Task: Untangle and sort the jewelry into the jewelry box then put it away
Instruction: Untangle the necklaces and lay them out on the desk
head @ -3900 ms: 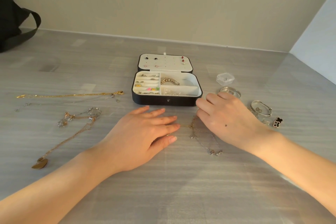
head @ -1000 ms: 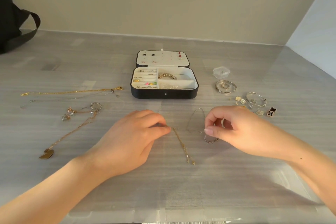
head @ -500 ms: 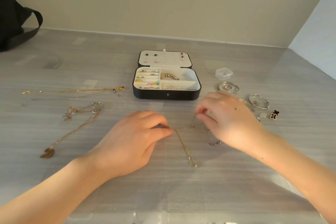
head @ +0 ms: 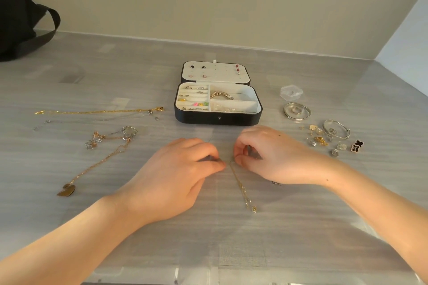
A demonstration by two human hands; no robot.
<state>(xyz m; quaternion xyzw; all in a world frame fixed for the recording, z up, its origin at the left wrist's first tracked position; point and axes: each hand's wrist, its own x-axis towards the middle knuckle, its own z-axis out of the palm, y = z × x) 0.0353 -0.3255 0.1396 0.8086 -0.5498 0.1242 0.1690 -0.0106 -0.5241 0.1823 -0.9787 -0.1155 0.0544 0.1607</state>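
Note:
A black jewelry box (head: 217,118) with a white lining stands open at the table's middle; its compartments hold rings, small charms and a beaded bracelet, and studs sit in its lid. In front of it my left hand (head: 176,178) pinches one end of a thin gold chain (head: 242,188) that trails toward me on the table. My right hand (head: 275,155) pinches fine chain right beside the left fingertips. A small piece of a silver chain (head: 275,183) shows under my right hand; the rest is hidden.
Left of the box lie a long gold necklace (head: 99,111), a thin silver chain and a rose-gold necklace with a heart pendant (head: 67,190). To the right are a clear plastic case (head: 291,92), a round glass dish (head: 297,111), a silver bangle (head: 335,128) and several small earrings. A black bag (head: 20,18) sits far left.
My right hand has moved left and closed in on the left fingertips, so both hands now pinch the chain at nearly one spot. The silver chain is now mostly covered by my right hand.

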